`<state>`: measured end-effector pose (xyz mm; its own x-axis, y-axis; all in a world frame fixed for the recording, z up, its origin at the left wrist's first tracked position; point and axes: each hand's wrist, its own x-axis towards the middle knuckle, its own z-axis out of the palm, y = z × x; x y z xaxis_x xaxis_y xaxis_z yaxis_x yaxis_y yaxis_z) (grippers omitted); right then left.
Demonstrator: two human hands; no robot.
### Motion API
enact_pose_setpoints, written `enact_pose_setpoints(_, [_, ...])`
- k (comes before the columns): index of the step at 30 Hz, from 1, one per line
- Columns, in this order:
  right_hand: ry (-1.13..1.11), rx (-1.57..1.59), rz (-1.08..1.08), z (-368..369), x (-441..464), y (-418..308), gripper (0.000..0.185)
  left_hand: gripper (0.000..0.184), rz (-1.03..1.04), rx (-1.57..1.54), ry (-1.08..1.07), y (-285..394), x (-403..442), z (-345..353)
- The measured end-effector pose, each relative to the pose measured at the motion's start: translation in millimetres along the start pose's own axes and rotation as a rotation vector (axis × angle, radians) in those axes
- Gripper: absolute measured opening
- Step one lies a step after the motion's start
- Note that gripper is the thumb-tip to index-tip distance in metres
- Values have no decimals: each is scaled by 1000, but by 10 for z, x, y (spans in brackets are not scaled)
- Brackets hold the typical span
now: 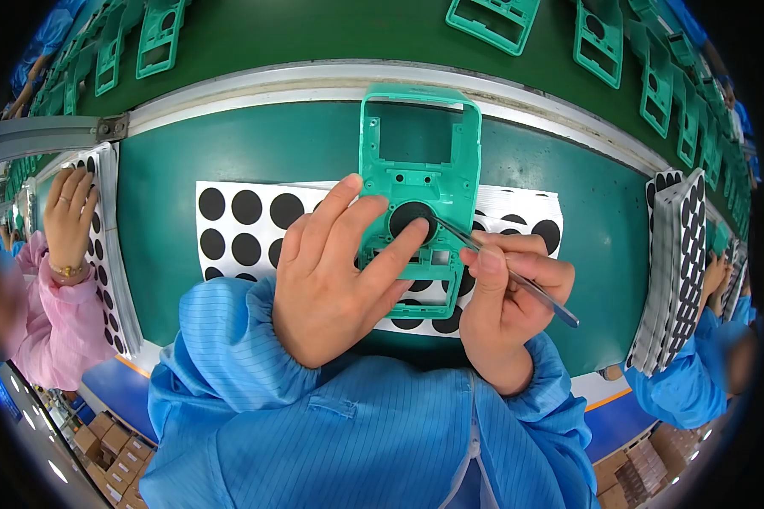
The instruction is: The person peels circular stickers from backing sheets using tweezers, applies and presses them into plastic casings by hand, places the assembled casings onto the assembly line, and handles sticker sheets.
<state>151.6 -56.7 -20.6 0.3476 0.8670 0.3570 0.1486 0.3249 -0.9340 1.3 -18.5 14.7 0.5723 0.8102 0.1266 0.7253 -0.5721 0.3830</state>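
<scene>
A green plastic housing [420,127] lies in front of me, with a large rectangular opening at its far end and a round black disc [407,216] in its middle. My left hand [331,280] reaches over the housing's left edge, fingers spread, its index fingertip touching the disc. In my right hand [509,305] a pair of metal tweezers [539,293] is pinched; their tips meet the disc's right edge. Under the housing lie white sheets [267,185] printed with rows of black circles, partly hidden by it and my hands.
Past a pale metal rail [272,83], more green housings [598,42] rest on a dark green surface [314,30]. Stacks of dotted sheets stand left [115,254] and right [679,271]. A pink-sleeved person [59,314] sits left, a blue-sleeved person [679,386] right.
</scene>
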Motion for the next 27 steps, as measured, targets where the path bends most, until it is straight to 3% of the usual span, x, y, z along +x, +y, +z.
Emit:
enact_pose_setpoints(5, [10,-2,-42,2,-25,33,25,56,-21,57,-24,27,23,-24])
enact_pose_setpoints(10, [-78,-225,-219,-21,2,-10,25,57,-2,112,3,36,40,-17])
enact_pose_setpoints(27, [-3,-163,-147,-24,-18,15,25,59,4,132,41,50,57,0])
